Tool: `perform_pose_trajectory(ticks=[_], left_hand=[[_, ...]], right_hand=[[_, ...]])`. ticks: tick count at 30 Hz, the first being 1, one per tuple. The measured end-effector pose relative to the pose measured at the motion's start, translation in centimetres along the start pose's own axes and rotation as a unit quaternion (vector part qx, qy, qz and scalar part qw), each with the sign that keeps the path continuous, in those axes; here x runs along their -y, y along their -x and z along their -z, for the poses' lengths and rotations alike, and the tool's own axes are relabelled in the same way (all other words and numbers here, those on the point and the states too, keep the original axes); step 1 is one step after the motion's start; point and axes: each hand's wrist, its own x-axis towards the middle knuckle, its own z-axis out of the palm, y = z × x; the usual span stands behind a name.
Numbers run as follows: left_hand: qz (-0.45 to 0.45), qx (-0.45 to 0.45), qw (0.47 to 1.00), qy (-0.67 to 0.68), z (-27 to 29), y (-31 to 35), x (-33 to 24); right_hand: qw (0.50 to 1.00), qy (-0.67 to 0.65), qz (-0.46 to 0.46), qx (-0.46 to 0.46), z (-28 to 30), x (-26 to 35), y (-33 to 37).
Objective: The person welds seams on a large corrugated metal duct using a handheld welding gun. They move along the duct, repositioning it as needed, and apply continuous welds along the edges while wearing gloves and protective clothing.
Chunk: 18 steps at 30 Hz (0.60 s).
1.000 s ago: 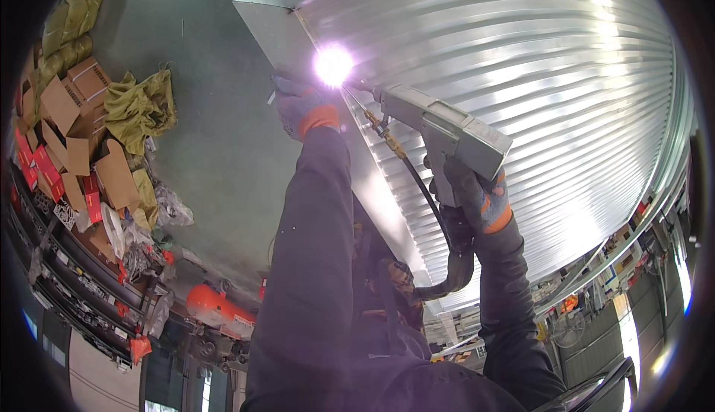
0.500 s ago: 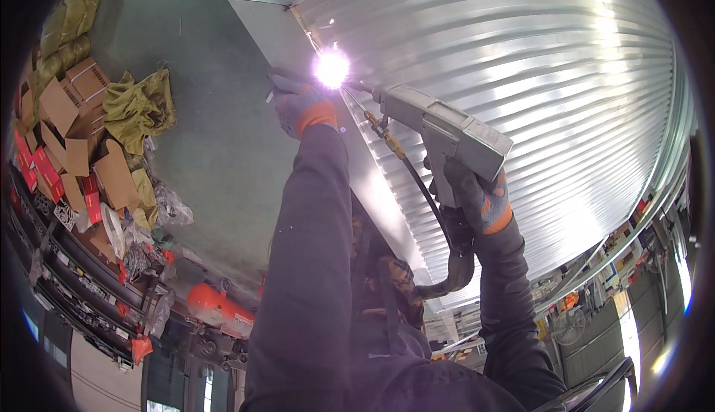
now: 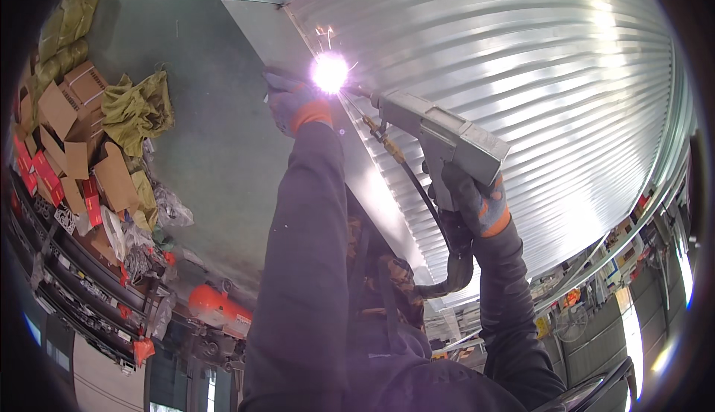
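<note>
We count one corrugated metal panel (image 3: 521,77), one grey welding gun (image 3: 439,133), one black hose (image 3: 447,263), one bright arc (image 3: 329,72), and two gloved hands. Our right hand (image 3: 477,203) is wrapped tight round the gun's grip, arm raised, nozzle aimed at the arc on the panel's edge seam. Our left hand (image 3: 292,103) is loosely curled, fingers resting against the panel edge just beside the arc, arm stretched straight up. Cardboard boxes (image 3: 67,129) lie well apart on the left.
</note>
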Motion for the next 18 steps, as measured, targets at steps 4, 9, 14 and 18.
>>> perform_pose_trajectory(ticks=[4,9,14,18], left_hand=[[0.036,-0.013,0.998,-0.048,0.6,0.6,-1.0],[0.013,-0.031,0.999,-0.011,-1.0,-1.4,2.1],[0.005,-0.033,0.997,-0.062,0.5,0.9,-1.1],[0.035,-0.012,0.997,-0.074,0.2,0.0,-0.3]], right_hand=[[0.998,-0.035,-0.020,-0.041,-0.6,0.4,1.1],[1.000,-0.011,-0.012,-0.020,0.0,-0.5,1.6],[1.000,-0.005,-0.011,-0.017,0.4,-1.1,1.9],[0.999,-0.014,-0.018,-0.031,-0.2,-0.6,1.7]])
